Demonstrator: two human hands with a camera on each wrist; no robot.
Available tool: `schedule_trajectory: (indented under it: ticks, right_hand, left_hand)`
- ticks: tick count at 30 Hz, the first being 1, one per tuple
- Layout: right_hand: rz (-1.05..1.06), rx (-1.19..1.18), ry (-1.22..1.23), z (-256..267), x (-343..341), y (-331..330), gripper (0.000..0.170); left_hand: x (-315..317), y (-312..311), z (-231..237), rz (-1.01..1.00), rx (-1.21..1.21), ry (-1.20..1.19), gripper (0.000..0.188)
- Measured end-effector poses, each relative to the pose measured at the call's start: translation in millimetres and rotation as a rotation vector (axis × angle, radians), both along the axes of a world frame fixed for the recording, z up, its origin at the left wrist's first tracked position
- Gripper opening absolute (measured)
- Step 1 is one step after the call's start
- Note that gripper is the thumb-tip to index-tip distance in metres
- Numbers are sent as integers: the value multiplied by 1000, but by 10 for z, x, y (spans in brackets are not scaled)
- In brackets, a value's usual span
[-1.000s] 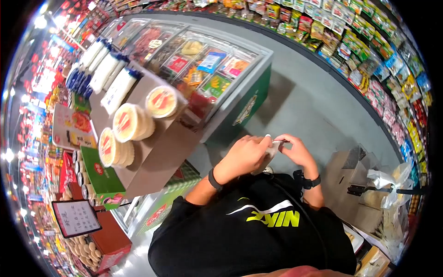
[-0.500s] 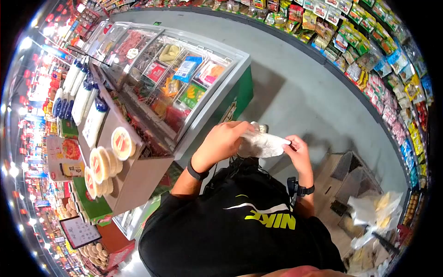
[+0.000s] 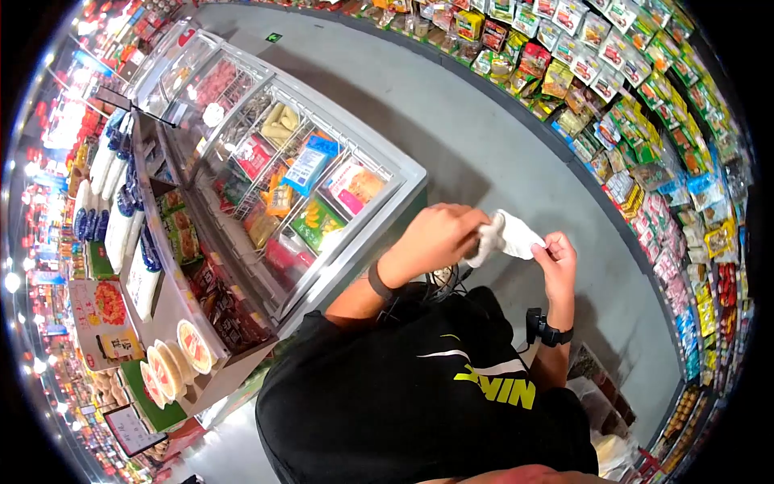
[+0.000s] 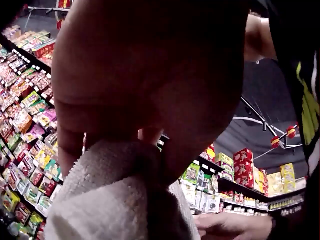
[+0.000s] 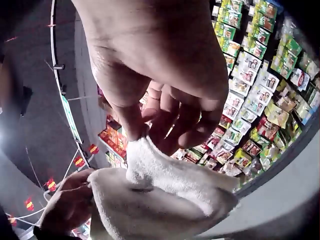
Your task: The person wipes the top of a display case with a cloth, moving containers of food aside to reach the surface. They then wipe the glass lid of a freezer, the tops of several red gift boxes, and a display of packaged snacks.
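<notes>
A small white terry cloth (image 3: 516, 235) stretches between both hands in front of the chest. My left hand (image 3: 442, 238) grips its left end, where the cloth is bunched and greyish. The thumb and fingers of my right hand (image 3: 558, 260) pinch the opposite corner. In the left wrist view the towelling (image 4: 100, 210) hangs in folds below the darkly shadowed left palm. From the right wrist, the pinched corner shows close up, with the cloth (image 5: 170, 200) folded over beneath it and the left hand (image 5: 70, 200) at its far side.
A glass-topped chest freezer (image 3: 322, 266) with packaged food stands to the left. Beside it a ledge holds round tubs (image 3: 193, 347) and long white packages (image 3: 125, 234). Shelves of hanging packets (image 3: 621, 194) curve along the right, beyond the grey floor (image 3: 387, 105). Plastic bags lie lower right.
The cloth was bunched small between the hands, then drawn out wide; now its left part is gathered again. Both hands have shifted rightward in the head view, whose scene has also turned.
</notes>
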State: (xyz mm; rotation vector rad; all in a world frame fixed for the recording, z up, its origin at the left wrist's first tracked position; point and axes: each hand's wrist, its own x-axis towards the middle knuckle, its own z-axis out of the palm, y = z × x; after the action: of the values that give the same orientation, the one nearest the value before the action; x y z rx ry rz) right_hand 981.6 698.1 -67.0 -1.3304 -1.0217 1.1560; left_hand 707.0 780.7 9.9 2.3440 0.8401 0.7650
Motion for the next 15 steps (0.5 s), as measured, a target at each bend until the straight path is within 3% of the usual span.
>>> schedule_trajectory:
  ticks: [4,8,11,15]
  right_hand:
    - [-58,44,85,-274,320,459,20]
    - [-13,-10,175,-568,601,1065,15]
    - [1,2,185,-547,829,1699,12]
    - [156,19,123,-300,1194,2678,24]
  left_hand:
    - [350,448,-23,-106,-191,70,28]
    - [669,1072,-198,-119,-222,132,33]
    - [970,1584,-267,-93,-220,95,34]
    - [1338,2287,-118,-21,-167,39,34]
